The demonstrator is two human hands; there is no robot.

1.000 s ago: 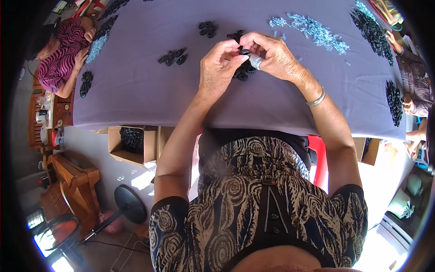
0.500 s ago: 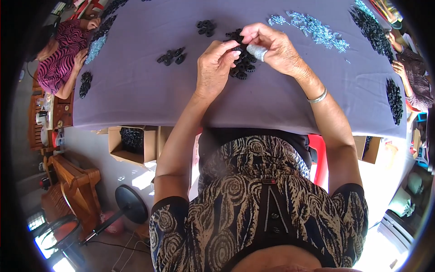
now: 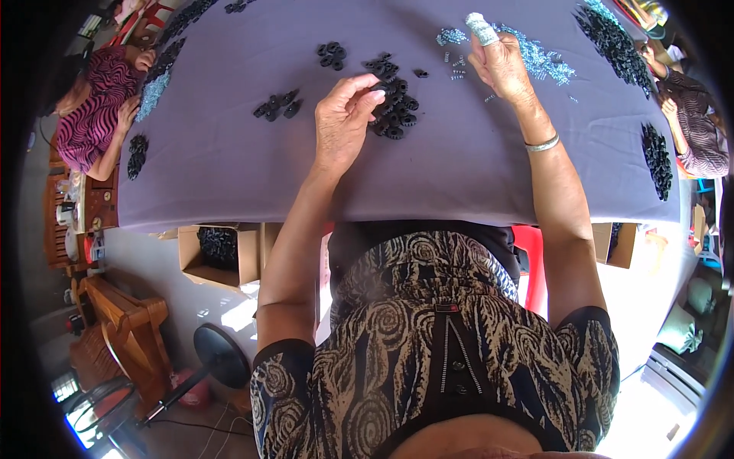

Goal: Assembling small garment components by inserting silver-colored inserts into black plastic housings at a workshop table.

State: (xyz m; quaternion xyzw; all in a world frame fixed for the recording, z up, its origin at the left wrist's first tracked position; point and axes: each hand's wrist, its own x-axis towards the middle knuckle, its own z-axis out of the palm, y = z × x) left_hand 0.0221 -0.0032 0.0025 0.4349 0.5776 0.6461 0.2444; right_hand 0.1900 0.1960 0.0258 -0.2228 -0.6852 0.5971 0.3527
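My left hand (image 3: 342,126) is over the table beside a pile of small black ridged parts (image 3: 399,107). Its thumb and forefinger are bent toward each other; what they pinch, if anything, is hidden. Farther right, my right hand (image 3: 505,73) is at the near-left edge of a spread of small silvery-blue coil springs (image 3: 541,60). White tape (image 3: 482,29) wraps one of its digits, which points away from me. The other fingers are curled under, so their tips do not show. A few loose springs (image 3: 457,67) lie left of this hand.
Two smaller clusters of black parts (image 3: 277,105) (image 3: 332,55) lie left of the pile on the purple-grey cloth (image 3: 229,176). Other people sit at the left (image 3: 99,115) and right (image 3: 692,122) edges with piles before them. An open cardboard box (image 3: 210,264) stands below the table edge.
My right hand has moved away from my left, to the right and farther out, reaching the springs. The left hand has shifted slightly left and nearer, uncovering more of the black pile.
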